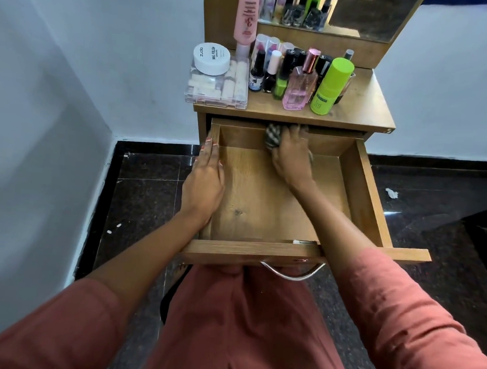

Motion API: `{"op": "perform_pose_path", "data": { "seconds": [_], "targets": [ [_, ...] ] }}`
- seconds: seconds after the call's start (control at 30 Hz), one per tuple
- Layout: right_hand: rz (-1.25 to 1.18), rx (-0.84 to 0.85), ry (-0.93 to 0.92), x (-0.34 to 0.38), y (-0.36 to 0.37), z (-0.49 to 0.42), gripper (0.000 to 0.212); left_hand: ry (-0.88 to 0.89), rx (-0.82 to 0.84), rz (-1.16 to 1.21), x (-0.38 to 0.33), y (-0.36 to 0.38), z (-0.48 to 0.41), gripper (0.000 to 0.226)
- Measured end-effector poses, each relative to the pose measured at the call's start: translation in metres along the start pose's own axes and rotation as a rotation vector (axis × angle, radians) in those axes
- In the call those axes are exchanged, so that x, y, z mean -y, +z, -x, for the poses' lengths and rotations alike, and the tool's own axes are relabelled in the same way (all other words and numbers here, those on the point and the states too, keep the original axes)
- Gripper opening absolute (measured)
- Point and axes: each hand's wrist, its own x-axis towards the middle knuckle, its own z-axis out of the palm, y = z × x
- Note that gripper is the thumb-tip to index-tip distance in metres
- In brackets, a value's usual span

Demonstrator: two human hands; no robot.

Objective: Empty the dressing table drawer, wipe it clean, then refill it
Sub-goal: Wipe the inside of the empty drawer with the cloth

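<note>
The wooden drawer (pixel 365 193) is pulled far out of the dressing table (pixel 366 106), and nothing lies in it except my hands. My right hand (pixel 292 156) presses a striped grey-and-white cloth (pixel 272 137) against the drawer's back wall. My left hand (pixel 205 178) lies flat along the left wall, its fingers over the rim. On the table top stand a clear box of nail tips (pixel 217 87) with a white jar (pixel 211 58) on it, a tall pink tube (pixel 246 17), several small bottles, a pink perfume bottle (pixel 299 87) and a green bottle (pixel 328 89).
A mirror (pixel 364 11) rises behind the table top. White walls close in on the left and behind. The floor is dark polished stone, with a crumpled white scrap (pixel 391 192) to the right. A metal handle (pixel 291 271) hangs under the drawer front, above my lap.
</note>
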Motion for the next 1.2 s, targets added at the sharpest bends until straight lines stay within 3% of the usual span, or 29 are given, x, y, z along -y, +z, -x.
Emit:
{"op": "perform_pose_path", "data": {
  "seconds": [0.3, 0.57, 0.9, 1.07, 1.2],
  "targets": [
    [-0.177, 0.075, -0.297, 0.071, 0.006, -0.009, 0.06, -0.013, 0.015, 0.009, -0.001, -0.001, -0.001, 0.046],
    [-0.355, 0.132, -0.441, 0.058, -0.001, -0.017, 0.06, -0.012, 0.004, 0.027, -0.001, 0.001, -0.001, 0.047],
    [-0.155, 0.105, -0.398, 0.062, 0.006, -0.014, 0.07, -0.001, 0.006, 0.011, 0.002, 0.0, -0.002, 0.046],
    [0.024, 0.048, -0.364, 0.034, 0.007, -0.005, 0.068, -0.007, 0.007, -0.014, 0.002, 0.0, -0.002, 0.046],
    [0.018, 0.059, -0.287, 0.001, -0.003, 0.002, 0.064, 0.003, -0.006, -0.019, 0.003, 0.001, -0.002, 0.045]
  ]
}}
